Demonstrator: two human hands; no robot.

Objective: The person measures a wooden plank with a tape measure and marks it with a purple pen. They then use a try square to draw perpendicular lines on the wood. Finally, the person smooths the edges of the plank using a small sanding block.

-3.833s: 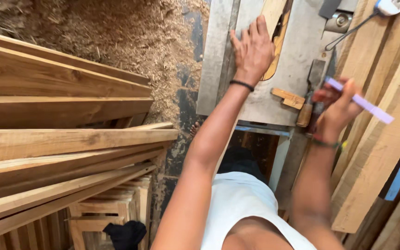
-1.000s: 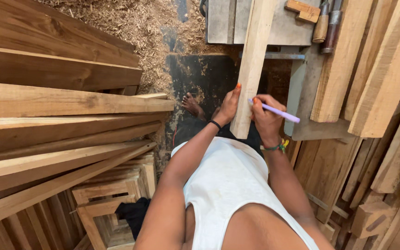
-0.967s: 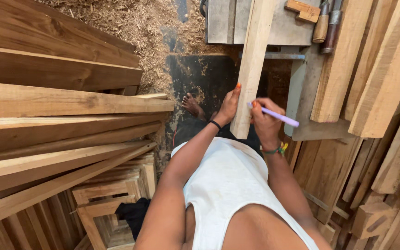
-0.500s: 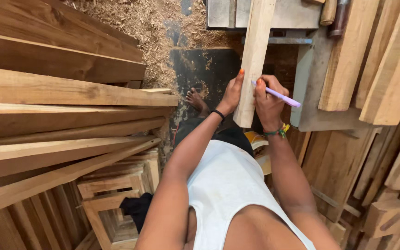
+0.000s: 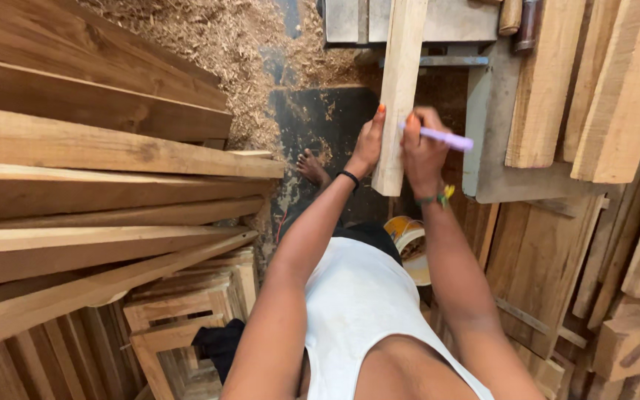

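Note:
A pale wooden plank (image 5: 396, 81) reaches from the grey saw table (image 5: 453, 18) toward me, its near end hanging free over the floor. My left hand (image 5: 368, 144) grips the plank's left edge close to that end. My right hand (image 5: 421, 148) holds a lilac pen (image 5: 446, 138), with its tip at the plank's right edge. Both hands sit on either side of the plank's near end.
Long boards (image 5: 98, 155) are stacked at the left, with wooden frames (image 5: 179, 318) below them. Sawdust (image 5: 216, 37) covers the floor beyond. Planks (image 5: 616, 89) lean at the right, chisels (image 5: 518, 18) lie on the table, and a yellow-rimmed tub (image 5: 409, 244) sits below.
Earlier my left hand lay flat on the saw table and my right held the pen up. Now both hands are at the plank's near end, which has edged slightly up and left in view.

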